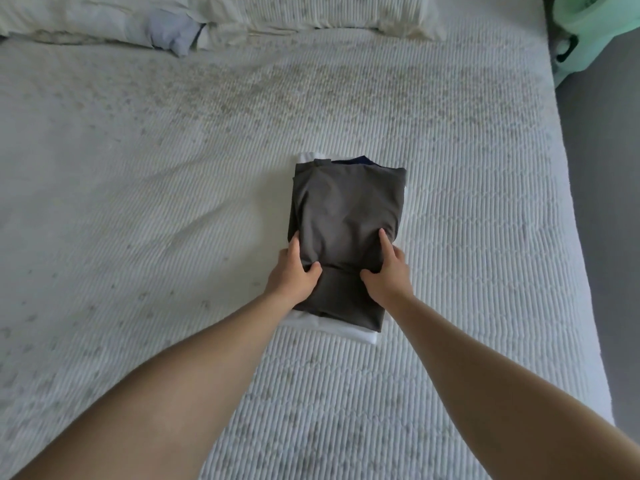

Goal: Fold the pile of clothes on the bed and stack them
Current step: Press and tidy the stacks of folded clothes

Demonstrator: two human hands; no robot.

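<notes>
Both hands grip the near end of the folded grey garment (346, 216): left hand (294, 275) on its left edge, right hand (388, 275) on its right, thumbs pinching fabric. Beneath them lies a folded white garment (332, 327) on the bed (467, 237).

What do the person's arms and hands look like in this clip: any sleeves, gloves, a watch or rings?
Both forearms are bare right down to the bottom edge of the picture, with no sleeve or cuff in view. The left hand and the right hand are ungloved. No watch, bracelet or band shows on either wrist, and no ring on the fingers that show. No markings are visible.
</notes>
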